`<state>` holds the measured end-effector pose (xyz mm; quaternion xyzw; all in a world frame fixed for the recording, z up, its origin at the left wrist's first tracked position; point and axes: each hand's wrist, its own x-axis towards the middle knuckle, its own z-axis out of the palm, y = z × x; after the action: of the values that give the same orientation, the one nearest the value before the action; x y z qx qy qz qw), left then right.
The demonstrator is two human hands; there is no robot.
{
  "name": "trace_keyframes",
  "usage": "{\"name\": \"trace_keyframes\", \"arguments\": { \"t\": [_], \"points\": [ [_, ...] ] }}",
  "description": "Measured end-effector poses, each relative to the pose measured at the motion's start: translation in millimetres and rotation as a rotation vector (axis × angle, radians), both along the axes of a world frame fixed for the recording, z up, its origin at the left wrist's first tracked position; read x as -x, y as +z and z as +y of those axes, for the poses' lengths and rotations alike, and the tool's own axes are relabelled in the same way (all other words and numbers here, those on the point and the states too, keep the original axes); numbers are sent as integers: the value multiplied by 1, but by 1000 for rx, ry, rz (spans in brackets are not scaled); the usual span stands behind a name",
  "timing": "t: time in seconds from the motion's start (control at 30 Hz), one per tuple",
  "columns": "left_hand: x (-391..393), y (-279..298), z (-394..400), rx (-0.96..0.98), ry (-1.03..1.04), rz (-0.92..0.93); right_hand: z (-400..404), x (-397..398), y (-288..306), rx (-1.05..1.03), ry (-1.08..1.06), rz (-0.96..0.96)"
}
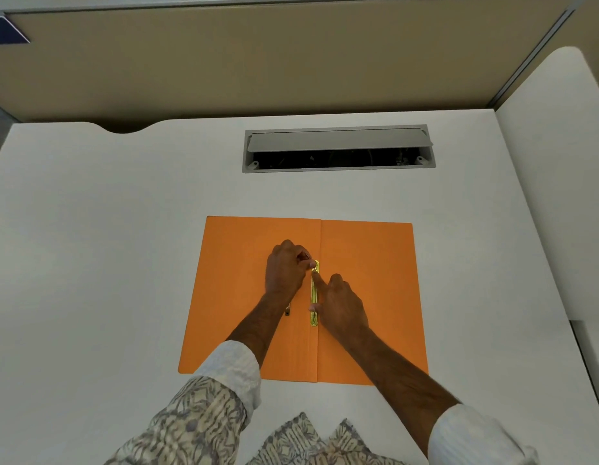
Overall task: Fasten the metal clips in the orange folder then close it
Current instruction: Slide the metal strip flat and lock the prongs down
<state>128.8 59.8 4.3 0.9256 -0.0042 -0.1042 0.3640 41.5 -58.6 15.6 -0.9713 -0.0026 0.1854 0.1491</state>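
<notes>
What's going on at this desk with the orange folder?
A person is working on an orange folder that lies open and flat on a white desk. Both hands are at the brass metal fastener running along the fold. The left hand pinches at its far end, while the right hand presses a forefinger on the strip and a thumb near its near end. The folder holds no papers that I can see, and it is not yet closed.
</notes>
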Motion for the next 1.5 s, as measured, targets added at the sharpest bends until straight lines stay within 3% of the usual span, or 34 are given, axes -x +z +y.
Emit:
{"name": "trace_keyframes", "arguments": {
  "t": [0.5, 0.9, 1.33, 1.5],
  "points": [
    [-21, 6, -10, -61, -202, 47, 1, -1, 2, 61, 27, -12],
    [-11, -2, -11, 115, 180, 183, -5, -1, 0, -32, 14, 3],
    [32, 17, 6, 204, 243, 136, -21, -15, -2, -173, 39, 148],
    [93, 15, 25, 276, 293, 262, -20, -15, -2, -167, 41, 147]
  ]
}}
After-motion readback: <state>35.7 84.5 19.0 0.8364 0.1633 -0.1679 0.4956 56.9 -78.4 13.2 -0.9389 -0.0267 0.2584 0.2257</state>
